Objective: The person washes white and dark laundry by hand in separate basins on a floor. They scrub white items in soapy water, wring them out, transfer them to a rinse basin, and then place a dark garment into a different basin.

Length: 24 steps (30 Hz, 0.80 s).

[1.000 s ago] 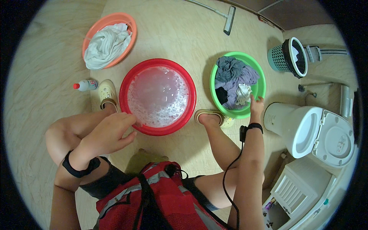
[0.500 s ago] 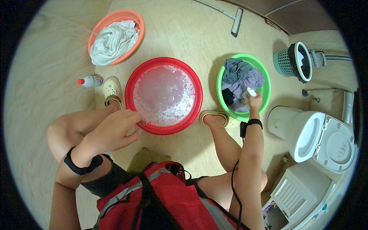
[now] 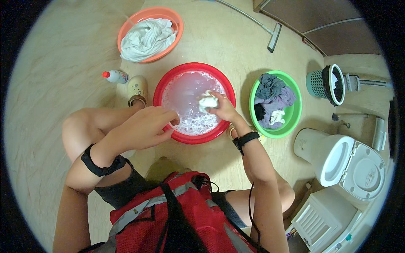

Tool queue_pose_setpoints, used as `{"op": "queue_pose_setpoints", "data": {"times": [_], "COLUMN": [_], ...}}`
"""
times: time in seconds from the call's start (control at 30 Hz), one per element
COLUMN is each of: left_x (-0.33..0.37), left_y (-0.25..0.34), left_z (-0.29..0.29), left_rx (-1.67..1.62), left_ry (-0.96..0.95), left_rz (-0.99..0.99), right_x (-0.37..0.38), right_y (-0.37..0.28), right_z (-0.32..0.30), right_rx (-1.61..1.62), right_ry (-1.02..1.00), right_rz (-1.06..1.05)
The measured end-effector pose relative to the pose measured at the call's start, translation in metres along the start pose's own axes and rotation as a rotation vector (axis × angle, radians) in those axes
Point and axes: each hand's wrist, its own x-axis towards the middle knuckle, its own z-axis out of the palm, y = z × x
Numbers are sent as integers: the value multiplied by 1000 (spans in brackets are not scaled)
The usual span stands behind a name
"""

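Note:
Over the soapy water (image 3: 181, 95) in a red basin (image 3: 158, 90), my right hand (image 3: 225, 110) is closed round a small bunched white cloth (image 3: 208, 101); its exact kind is hard to make out. My left hand (image 3: 147, 124) hangs at the near left rim of the same basin, fingers loosely bent and thumb apart, with nothing seen in it. To the right, a green basin (image 3: 298, 110) holds grey and purple clothes (image 3: 280, 96), a black piece (image 3: 259, 111) and a white cloth piece (image 3: 277, 117).
An orange basin (image 3: 179, 26) with white fabric (image 3: 147, 39) stands far left. Near my left shoe (image 3: 137, 89) is a white bottle with a red cap (image 3: 116, 76). A floor squeegee (image 3: 274, 38), a waste basket (image 3: 317, 83), a toilet (image 3: 335, 164) and a white cabinet (image 3: 322, 217) stand rightward.
My right hand has come left from the green basin to over the red one, bringing the white cloth. The left hand stays by the red rim, its fingers more bent. The view has shifted.

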Motion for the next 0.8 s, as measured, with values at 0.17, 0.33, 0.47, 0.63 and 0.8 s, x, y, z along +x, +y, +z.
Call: {"op": "queue_pose_setpoints", "data": {"times": [0.17, 0.33, 0.47, 0.63, 0.8], "left_x": [-3, -2, 1, 5, 16], "left_y": [5, 6, 2, 4, 6], "left_z": [-5, -5, 0, 4, 3], "left_rx": [14, 22, 46, 21, 13], "left_ry": [-42, -51, -64, -30, -64], "left_rz": [-48, -28, -36, -25, -21], "right_x": [-8, -48, -84, -76, -96], "right_y": [31, 121, 181, 192, 223], "right_z": [-35, -116, -113, -83, -114], "right_rx": [-235, -417, -522, -414, -445], "right_ry": [294, 557, 207, 407, 606], "right_rz": [88, 465, 670, 586, 586]}}
